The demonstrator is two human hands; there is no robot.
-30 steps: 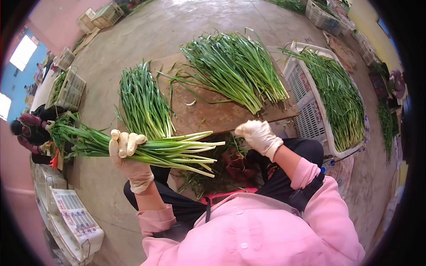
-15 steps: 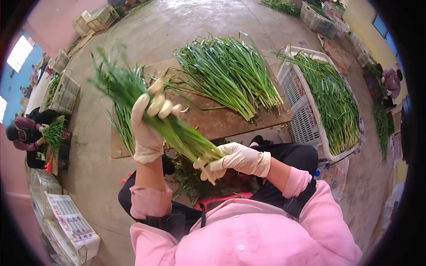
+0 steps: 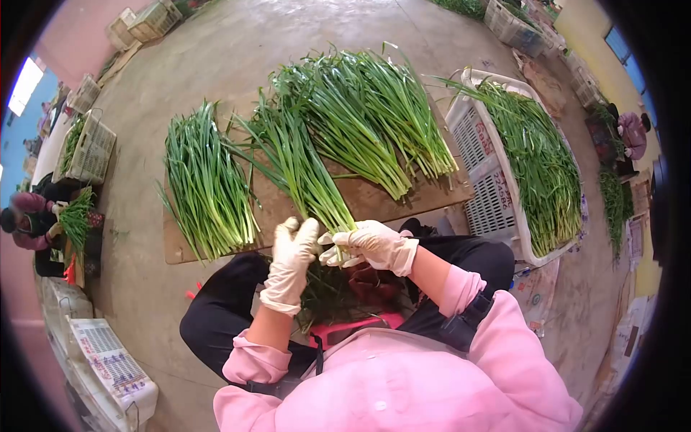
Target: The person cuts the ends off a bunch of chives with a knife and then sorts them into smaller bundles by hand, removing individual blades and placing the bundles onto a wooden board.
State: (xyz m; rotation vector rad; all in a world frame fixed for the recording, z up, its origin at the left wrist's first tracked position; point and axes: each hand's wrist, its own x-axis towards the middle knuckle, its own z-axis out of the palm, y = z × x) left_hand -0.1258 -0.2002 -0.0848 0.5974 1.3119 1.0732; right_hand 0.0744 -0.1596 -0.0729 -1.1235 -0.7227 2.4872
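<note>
My gloved right hand (image 3: 374, 246) is closed around the pale stem ends of a bunch of garlic chives (image 3: 306, 169), whose green leaves lie across a wooden board (image 3: 432, 198). Just left of those stem ends is my gloved left hand (image 3: 291, 255), its fingers curled in. Whatever is between the left fingers, if anything, is hidden. A separate bunch of chives (image 3: 209, 187) rests on the board's left side. Toward the back and right of the board lies a larger pile of chives (image 3: 374, 119), partly behind the held bunch.
A white plastic crate (image 3: 497, 194) full of chives stands right of the board. Loose leaves (image 3: 331, 291) lie below my hands by a pink stool (image 3: 356, 327). Two people work at the far left (image 3: 36, 216) and far right (image 3: 633, 137). More crates (image 3: 93, 147) line the walls.
The held bunch has come down from the air onto the board. My left hand has left the middle of the bunch and moved down beside my right hand at the stem ends.
</note>
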